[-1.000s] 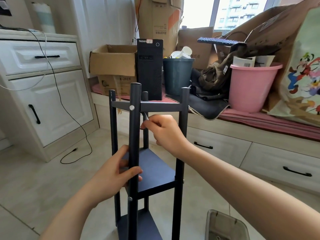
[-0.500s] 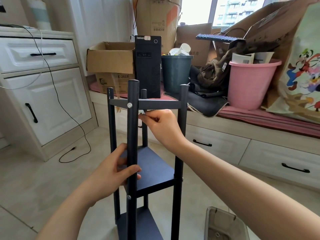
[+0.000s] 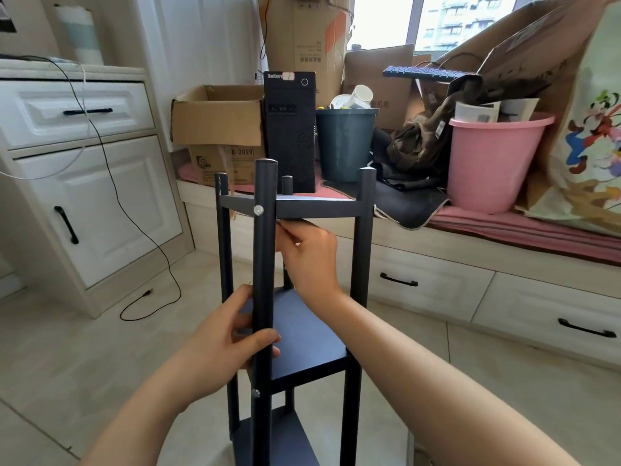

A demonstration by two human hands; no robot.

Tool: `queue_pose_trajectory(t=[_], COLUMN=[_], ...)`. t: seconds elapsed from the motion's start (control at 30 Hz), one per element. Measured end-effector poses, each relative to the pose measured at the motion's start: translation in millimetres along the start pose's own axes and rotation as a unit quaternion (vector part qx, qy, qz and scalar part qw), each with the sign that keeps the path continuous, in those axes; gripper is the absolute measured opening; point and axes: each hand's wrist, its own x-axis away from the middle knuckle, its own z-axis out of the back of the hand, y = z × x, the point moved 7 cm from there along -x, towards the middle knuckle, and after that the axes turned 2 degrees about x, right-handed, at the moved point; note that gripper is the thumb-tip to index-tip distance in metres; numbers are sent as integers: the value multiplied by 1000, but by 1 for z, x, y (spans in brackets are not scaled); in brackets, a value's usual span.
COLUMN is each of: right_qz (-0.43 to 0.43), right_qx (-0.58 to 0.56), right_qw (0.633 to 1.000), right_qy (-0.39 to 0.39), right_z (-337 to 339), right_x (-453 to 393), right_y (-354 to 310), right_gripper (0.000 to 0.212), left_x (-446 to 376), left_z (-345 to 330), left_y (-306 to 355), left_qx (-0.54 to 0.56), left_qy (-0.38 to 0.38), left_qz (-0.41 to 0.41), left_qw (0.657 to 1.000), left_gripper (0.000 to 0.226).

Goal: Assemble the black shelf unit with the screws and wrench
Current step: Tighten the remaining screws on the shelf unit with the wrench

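Note:
The black shelf unit [image 3: 364,230] stands upright on the floor in front of me, with its top, middle [image 3: 302,331] and bottom boards in place. My left hand [image 3: 218,344] grips the nearest post [image 3: 263,264] just above the middle board. Silver screw heads show on that post at the top board [image 3: 258,210] and lower down [image 3: 255,393]. My right hand [image 3: 309,257] reaches between the posts, and its fingertips pinch a small tool, apparently the wrench, against the underside of the top board. The tool is almost wholly hidden by my fingers.
Behind the unit runs a window bench with drawers [image 3: 437,284], crowded with a computer tower [image 3: 289,129], a dark bin [image 3: 344,146], a pink bucket [image 3: 494,163] and cardboard boxes [image 3: 218,119]. A white cabinet [image 3: 84,196] stands left; its black cable [image 3: 148,294] trails on the floor.
My right hand has risen from a little below the top board until its fingertips sit right under it. My left hand keeps its grip on the front post.

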Motion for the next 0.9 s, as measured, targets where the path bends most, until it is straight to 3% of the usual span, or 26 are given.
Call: queue_pose_trajectory(t=[0.23,0.33,0.5,0.67,0.9], right_qz=[-26,-74,-72,-109,-164], right_qx=[-69,-132,-148,-174,-87], right_qw=[994,986,984,979,964], right_qy=[77,69,68,8,-191], right_z=[-15,-27,-30,-28,6], right_x=[4,4,5,5,22], right_y=[10,17,17,16,14], right_gripper=[22,21,17,29,35], left_x=[-2,-3,-3,-4,0], left_z=[0,1,3,6,8], left_y=[-1,-1,-3,-5,-1], left_qx=[4,2,3,-3,0], left_qy=[-4,-3,-2,-1,9], left_qz=[-5,-6,-4,-5,-6], left_qw=[1000,1000,1000,1000,1000], left_gripper=[36,35,34,32,32])
